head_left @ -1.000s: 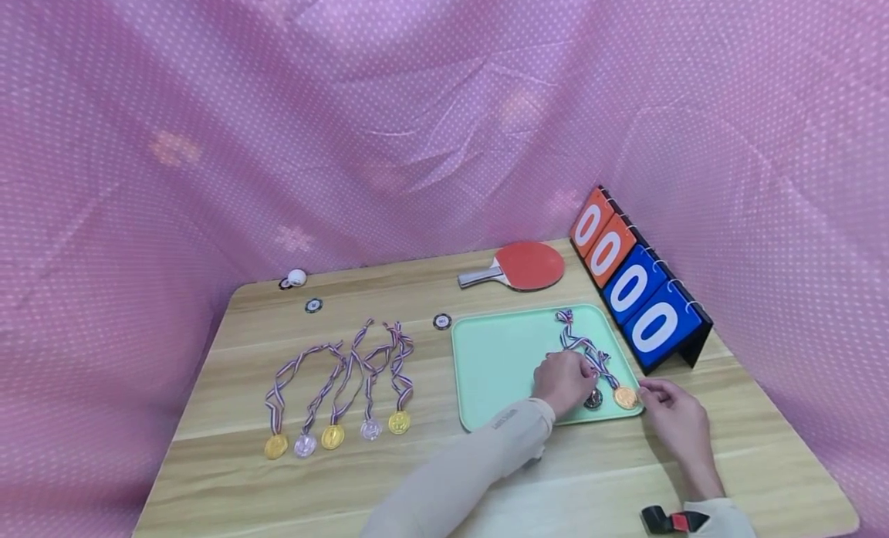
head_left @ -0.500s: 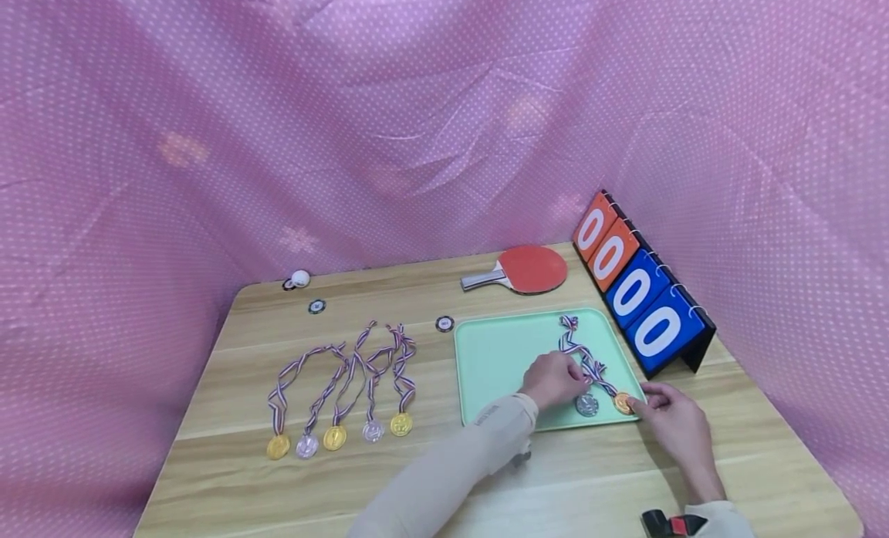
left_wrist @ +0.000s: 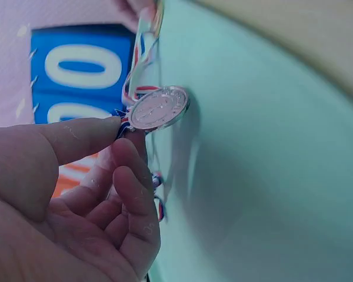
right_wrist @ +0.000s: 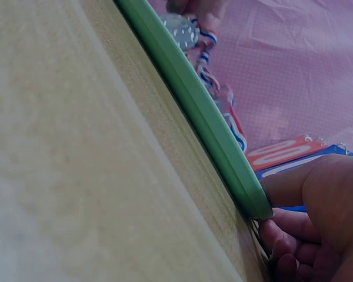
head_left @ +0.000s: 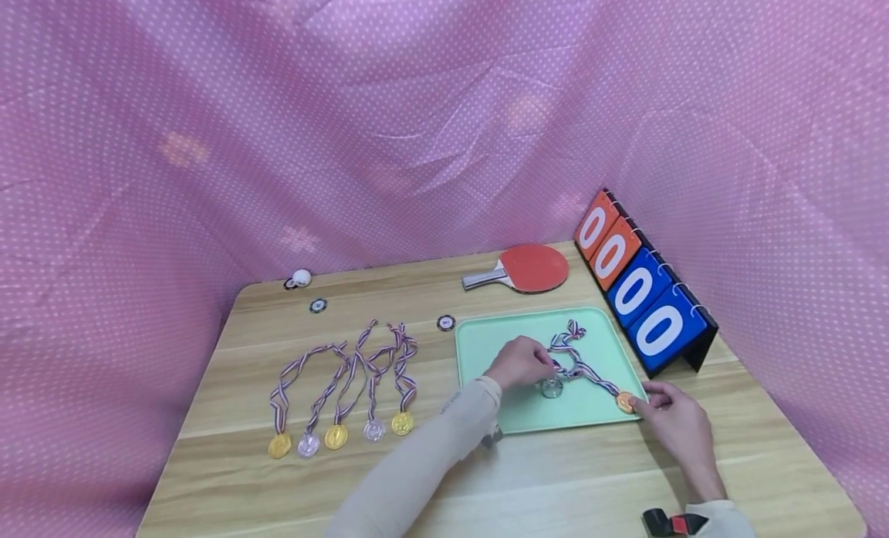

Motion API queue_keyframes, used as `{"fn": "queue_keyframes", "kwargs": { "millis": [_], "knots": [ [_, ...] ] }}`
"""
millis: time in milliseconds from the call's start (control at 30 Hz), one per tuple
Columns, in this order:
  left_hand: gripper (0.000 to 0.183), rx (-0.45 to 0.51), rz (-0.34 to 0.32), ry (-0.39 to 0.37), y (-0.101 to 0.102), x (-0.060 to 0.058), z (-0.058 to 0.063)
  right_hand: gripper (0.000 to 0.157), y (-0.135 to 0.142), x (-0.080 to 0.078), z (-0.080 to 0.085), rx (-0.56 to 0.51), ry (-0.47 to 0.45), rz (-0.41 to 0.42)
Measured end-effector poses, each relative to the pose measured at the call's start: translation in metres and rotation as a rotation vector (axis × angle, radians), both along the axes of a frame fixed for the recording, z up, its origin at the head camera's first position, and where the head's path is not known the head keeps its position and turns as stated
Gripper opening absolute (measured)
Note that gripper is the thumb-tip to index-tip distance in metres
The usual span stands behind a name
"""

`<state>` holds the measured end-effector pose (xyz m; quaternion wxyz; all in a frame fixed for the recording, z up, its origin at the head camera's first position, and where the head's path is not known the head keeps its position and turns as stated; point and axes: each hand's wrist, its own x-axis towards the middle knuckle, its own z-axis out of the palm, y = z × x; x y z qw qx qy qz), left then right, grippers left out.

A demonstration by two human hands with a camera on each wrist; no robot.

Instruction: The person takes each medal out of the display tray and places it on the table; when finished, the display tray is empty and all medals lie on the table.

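In the head view my left hand (head_left: pixel 519 362) is over the green tray (head_left: pixel 486 345). Its thumb and forefinger pinch the striped ribbon right by the disc of a silver medal (left_wrist: pixel 159 108), which is tilted up off the tray in the left wrist view. My right hand (head_left: pixel 677 426) grips the tray's near right corner, fingers curled outside the rim (right_wrist: pixel 256 197). Its thumb reaches inside, onto the edge of a bronze medal (head_left: pixel 624 402). The ribbons (head_left: pixel 590 376) of both medals lie close together, and I cannot tell whether they are tangled.
Several gold and silver medals (head_left: pixel 336 436) lie in a row with ribbons on the left of the table. Behind the tray lie a red table tennis bat (head_left: pixel 535 269) and a chip (head_left: pixel 446 323). A flip scoreboard (head_left: pixel 642 287) stands along the right. A white ball (head_left: pixel 302 277) sits far left.
My left hand has moved left across the tray, drawing the silver medal away from the bronze one. My right thumb has come onto the bronze medal; that hand otherwise stays at the corner.
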<state>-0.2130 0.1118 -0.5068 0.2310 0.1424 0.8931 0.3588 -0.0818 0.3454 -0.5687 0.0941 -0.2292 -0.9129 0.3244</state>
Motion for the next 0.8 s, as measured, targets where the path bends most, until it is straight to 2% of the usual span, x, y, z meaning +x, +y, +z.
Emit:
{"fn": "queue_keyframes", "kwargs": {
  "millis": [267,333,567,800],
  "knots": [
    [0.007,0.043,0.046,-0.017,-0.038,-0.022,0.01,0.044,-0.004,-0.002,-0.001,0.004,0.0,0.011],
    [0.007,0.062,0.056,-0.02,-0.048,-0.027,0.016,0.045,-0.004,-0.003,-0.001,-0.004,-0.007,0.011],
    [0.008,0.117,0.079,0.042,-0.088,-0.044,0.042,0.04,-0.004,-0.003,-0.002,-0.014,0.001,0.008],
    [0.012,0.195,0.163,0.065,-0.133,-0.058,0.061,0.039,0.001,0.0,-0.003,-0.022,0.007,-0.001]
  ]
}}
